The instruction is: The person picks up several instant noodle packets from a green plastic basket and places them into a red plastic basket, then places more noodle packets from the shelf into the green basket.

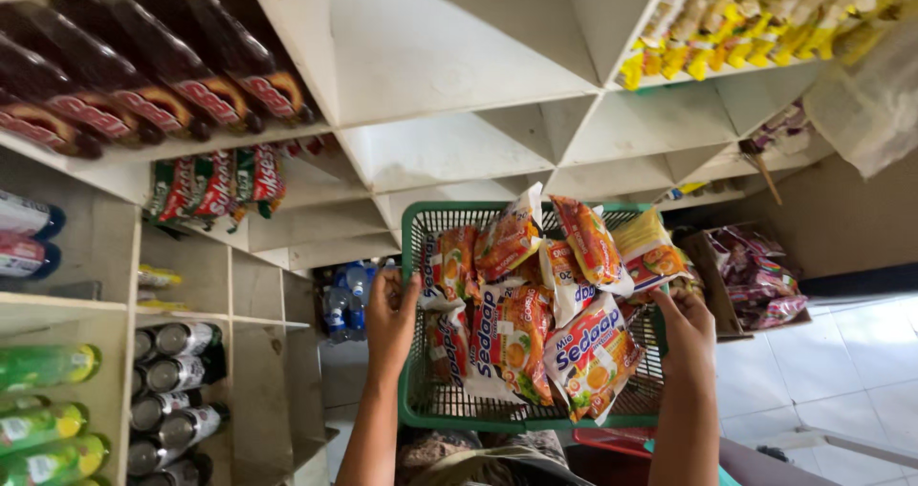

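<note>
Gripping a green basket (pixel 430 411) by its side rims: left hand (pixel 390 316) closed on the 9 o'clock rim, right hand (pixel 685 325) closed on the 3 o'clock rim. Noodle packets (pixel 535 304) heaped inside. White shelves (pixel 459 75) at 12 o'clock; dark bottles (pixel 143 75) at 10.
</note>
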